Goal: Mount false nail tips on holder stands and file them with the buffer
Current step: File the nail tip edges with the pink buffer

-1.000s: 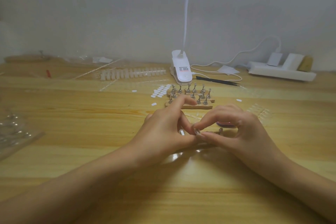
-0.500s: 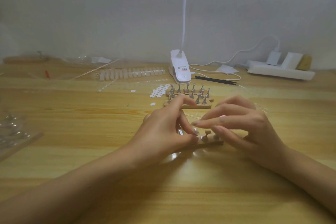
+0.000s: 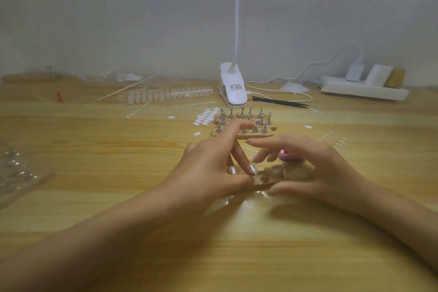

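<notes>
Progress: early. Near stand strip (image 3: 267, 179), between our hands, looks bare. Our left hand (image 3: 213, 166) pinches its end, and our right hand (image 3: 315, 168) hovers over it, fingers loose. Far stands (image 3: 244, 123) seem bare, nail tips (image 3: 166, 96) lie unmounted behind, and we judge filing unstarted.

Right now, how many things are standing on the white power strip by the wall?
3: a white plug with a cable at the left of the power strip, a white block mid-strip, and a tan block rightmost. None looks hidden.
</notes>
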